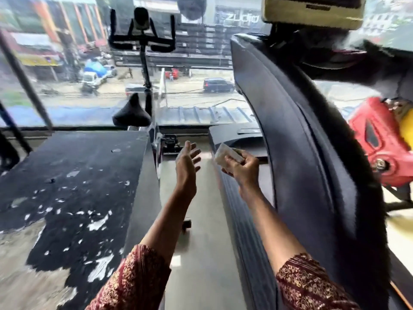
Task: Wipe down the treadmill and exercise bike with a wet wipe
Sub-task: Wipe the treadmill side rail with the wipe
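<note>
Though black, a chipped platform (78, 175) beside the exercise bike (132, 114), window (67, 97) beyond.

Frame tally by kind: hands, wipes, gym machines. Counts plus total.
Hands: 2, left hand open, right hand holding the wipe
Wet wipe: 1
Exercise bike: 1
Treadmill: 1
Total: 5
</note>
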A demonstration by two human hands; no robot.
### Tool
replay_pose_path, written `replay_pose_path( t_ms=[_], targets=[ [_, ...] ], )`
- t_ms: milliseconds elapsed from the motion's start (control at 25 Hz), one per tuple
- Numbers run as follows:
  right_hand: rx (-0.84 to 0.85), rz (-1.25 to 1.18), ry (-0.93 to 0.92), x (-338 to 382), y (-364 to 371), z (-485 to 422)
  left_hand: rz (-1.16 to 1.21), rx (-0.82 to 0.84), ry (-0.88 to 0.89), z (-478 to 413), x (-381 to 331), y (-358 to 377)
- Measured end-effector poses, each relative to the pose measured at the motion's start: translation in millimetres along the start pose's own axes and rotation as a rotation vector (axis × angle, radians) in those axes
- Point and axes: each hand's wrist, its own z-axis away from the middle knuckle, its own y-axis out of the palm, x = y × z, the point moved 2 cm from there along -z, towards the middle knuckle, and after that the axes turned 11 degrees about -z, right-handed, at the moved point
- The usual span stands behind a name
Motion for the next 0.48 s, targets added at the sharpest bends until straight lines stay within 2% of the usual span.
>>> replay_pose_path(
  t_ms=[160, 360, 480],
  targets=[
    [0.099, -0.007, 0.024, -39.7, 42.7, -91.5, 0.014, -0.078, 0.007, -105.5, 6.9, 13.4],
    [0.117, -0.008, 0.081, -67.9, 106.8, -243.0, 0.013, -0.117, -0.023, -256.0, -17.8, 28.4],
    [0.094, -0.019, 0.033, -78.0, 146.5, -319.7, -0.023, -0.113, 0.015, -332.3, -42.3, 33.5]
  ],
)
